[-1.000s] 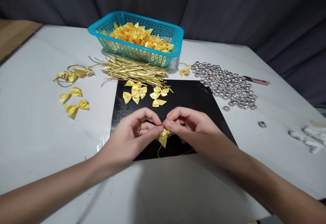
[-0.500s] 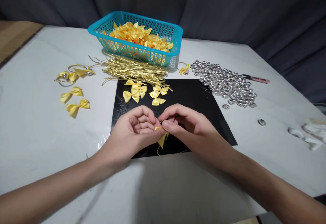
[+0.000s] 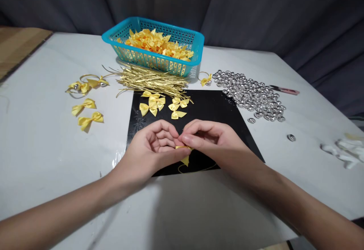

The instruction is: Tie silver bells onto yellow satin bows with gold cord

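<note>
A yellow ribbon bow (image 3: 185, 159) is pinched between my two hands above the black mat (image 3: 218, 109). The thumb and fingers of my left hand (image 3: 155, 142) close on it from the left. My right hand (image 3: 210, 136) meets them with thumb and forefinger together at the top of the bow, covering part of it. A thin gold cord (image 3: 196, 171) curves below the bow towards my right hand. Several loose yellow bows (image 3: 148, 108) lie on the mat beyond my fingers. Whether a bell is between the fingertips is hidden.
Behind the mat lie a bundle of gold cords (image 3: 153, 82) and a blue basket (image 3: 153, 54) of yellow bows. Silver bells (image 3: 250, 94) are heaped at the right, near a pink-handled tool (image 3: 284, 90). Bows with cords and bells (image 3: 88, 84) lie at the left.
Both hands have shifted slightly right in the picture with the bow, and the left thumb now lies further across it. The camera view has also moved a little.
</note>
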Action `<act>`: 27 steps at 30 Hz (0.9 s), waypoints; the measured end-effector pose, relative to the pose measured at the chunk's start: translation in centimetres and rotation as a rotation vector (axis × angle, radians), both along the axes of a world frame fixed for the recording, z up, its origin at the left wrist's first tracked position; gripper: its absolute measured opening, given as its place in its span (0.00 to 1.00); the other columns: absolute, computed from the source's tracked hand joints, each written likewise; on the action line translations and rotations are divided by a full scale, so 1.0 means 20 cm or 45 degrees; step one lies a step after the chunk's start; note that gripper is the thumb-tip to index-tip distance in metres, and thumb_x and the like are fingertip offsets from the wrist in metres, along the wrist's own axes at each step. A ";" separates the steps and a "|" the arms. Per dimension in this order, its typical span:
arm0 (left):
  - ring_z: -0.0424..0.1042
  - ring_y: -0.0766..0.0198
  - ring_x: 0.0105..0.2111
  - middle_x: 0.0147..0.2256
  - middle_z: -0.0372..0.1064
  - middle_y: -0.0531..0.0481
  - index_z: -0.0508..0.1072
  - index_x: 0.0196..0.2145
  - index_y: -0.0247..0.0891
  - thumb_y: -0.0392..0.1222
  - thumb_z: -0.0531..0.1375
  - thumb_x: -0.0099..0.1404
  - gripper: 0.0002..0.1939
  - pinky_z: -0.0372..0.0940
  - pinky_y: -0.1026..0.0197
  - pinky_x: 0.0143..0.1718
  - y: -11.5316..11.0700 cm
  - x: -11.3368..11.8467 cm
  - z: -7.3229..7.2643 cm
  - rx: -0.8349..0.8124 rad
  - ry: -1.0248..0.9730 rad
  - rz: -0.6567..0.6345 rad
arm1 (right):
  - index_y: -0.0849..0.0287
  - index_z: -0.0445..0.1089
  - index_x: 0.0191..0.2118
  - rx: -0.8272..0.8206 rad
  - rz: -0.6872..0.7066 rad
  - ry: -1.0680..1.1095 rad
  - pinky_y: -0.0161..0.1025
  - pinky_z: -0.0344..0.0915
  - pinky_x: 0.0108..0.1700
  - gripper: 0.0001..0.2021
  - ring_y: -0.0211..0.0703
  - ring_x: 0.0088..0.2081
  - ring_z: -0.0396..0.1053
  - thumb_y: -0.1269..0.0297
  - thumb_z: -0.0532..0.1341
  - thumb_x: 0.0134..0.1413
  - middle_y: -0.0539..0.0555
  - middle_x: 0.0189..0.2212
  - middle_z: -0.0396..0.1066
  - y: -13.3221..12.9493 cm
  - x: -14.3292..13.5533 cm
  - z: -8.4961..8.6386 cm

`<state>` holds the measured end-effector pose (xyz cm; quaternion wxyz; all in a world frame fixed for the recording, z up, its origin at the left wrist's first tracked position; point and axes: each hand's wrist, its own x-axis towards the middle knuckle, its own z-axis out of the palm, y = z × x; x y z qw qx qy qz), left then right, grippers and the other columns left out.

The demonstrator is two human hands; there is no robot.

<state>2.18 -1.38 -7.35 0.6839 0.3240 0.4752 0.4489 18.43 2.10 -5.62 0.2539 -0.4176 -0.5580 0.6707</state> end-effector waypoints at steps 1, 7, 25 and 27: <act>0.66 0.76 0.21 0.20 0.67 0.59 0.67 0.25 0.37 0.31 0.69 0.47 0.13 0.63 0.75 0.23 0.00 0.00 0.00 -0.003 0.000 -0.002 | 0.63 0.69 0.29 -0.011 0.010 0.005 0.27 0.62 0.36 0.07 0.29 0.31 0.67 0.64 0.64 0.52 0.48 0.28 0.69 0.00 0.00 0.00; 0.60 0.76 0.17 0.19 0.62 0.59 0.66 0.23 0.38 0.32 0.69 0.45 0.13 0.60 0.74 0.18 0.02 -0.02 0.02 0.084 0.130 0.012 | 0.56 0.65 0.49 -0.111 -0.042 0.039 0.28 0.63 0.44 0.16 0.31 0.41 0.68 0.56 0.60 0.58 0.51 0.41 0.69 -0.01 0.00 -0.04; 0.61 0.78 0.21 0.21 0.65 0.62 0.65 0.25 0.37 0.31 0.67 0.52 0.12 0.58 0.77 0.24 0.07 -0.17 -0.02 0.081 0.129 0.235 | 0.53 0.71 0.37 0.787 -0.021 -0.805 0.27 0.54 0.17 0.07 0.33 0.20 0.63 0.59 0.58 0.58 0.49 0.23 0.69 -0.19 0.29 0.09; 0.63 0.77 0.22 0.22 0.65 0.61 0.65 0.25 0.37 0.31 0.67 0.52 0.12 0.59 0.76 0.25 0.06 -0.17 -0.01 0.090 0.104 0.207 | 0.53 0.71 0.36 0.851 -0.105 -0.848 0.26 0.57 0.17 0.06 0.34 0.20 0.65 0.59 0.59 0.56 0.49 0.22 0.70 -0.18 0.32 0.09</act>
